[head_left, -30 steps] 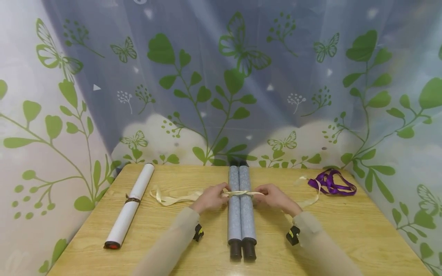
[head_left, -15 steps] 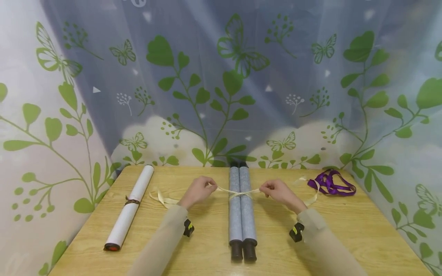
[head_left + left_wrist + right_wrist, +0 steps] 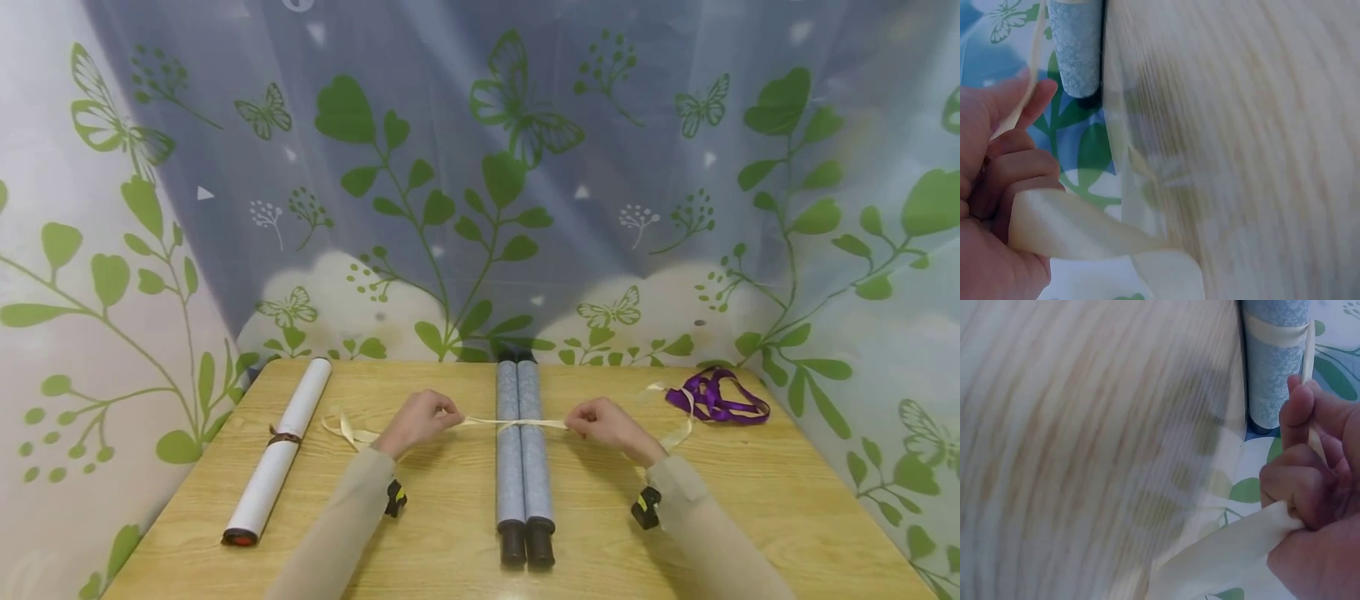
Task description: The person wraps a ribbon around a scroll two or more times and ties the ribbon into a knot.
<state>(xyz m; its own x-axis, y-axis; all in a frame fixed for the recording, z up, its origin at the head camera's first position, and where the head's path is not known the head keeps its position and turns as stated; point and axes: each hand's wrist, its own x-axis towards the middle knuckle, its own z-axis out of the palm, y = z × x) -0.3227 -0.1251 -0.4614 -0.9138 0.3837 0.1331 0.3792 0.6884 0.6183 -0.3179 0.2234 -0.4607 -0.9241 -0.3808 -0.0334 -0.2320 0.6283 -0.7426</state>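
Note:
Two pale blue patterned scrolls [image 3: 510,475] with dark brown end knobs lie side by side on the table, pointing away from me. A cream ribbon [image 3: 516,422] wraps around both and crosses on top. My left hand [image 3: 422,421] pinches one end of it left of the scrolls, and my right hand [image 3: 611,427] pinches the other end on the right. Between them the ribbon runs nearly straight. In the left wrist view a loose ribbon tail [image 3: 1079,226] hangs out of the curled fingers; the right wrist view shows a similar tail [image 3: 1229,553] below the right hand.
A white scroll [image 3: 281,454] tied with a brown cord lies at the left of the wooden table [image 3: 435,542]. A purple ribbon [image 3: 716,396] is bunched at the back right. Behind the table hangs a leaf-patterned curtain [image 3: 450,167].
Both hands have moved apart from close beside the scrolls, the left one farther. The ribbon between them has been drawn out straighter and lower over the scrolls.

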